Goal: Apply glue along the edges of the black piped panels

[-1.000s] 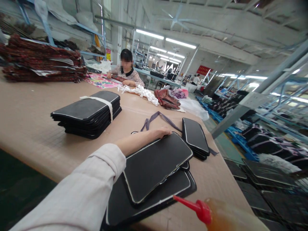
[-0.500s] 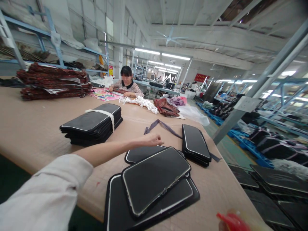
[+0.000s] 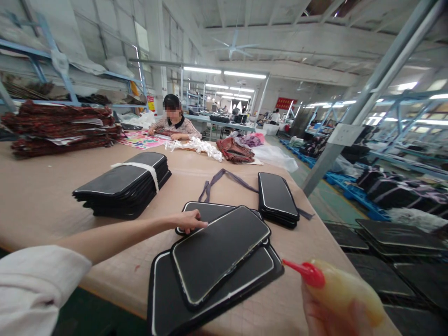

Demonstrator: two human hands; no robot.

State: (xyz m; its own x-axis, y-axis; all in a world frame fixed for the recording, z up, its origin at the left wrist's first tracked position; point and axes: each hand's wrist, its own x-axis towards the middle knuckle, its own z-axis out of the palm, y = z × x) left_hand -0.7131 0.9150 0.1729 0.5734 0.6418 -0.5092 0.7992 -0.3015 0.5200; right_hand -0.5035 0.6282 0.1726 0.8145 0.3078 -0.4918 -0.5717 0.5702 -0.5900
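Note:
My left hand (image 3: 186,220) reaches across the brown table (image 3: 42,200) and rests its fingertips on the edge of a black panel (image 3: 206,211) with white piping, fingers stretched out. A second black panel (image 3: 219,251) lies tilted over it, on top of a larger black panel (image 3: 164,303). My right hand (image 3: 325,319) at the bottom right grips a soft yellow squeeze bottle (image 3: 345,290) whose red nozzle points left toward the panels.
A tied bundle of black panels (image 3: 124,184) and a smaller stack (image 3: 277,198) lie further back, with a grey strap (image 3: 224,177) between. A dark red fabric pile (image 3: 59,128) sits far left. Another person (image 3: 173,122) works at the table's far end. Racks stand right.
My left hand drew back from the top panel's far corner and came down on the panel beneath it. The squeeze bottle rose back into view at the bottom right.

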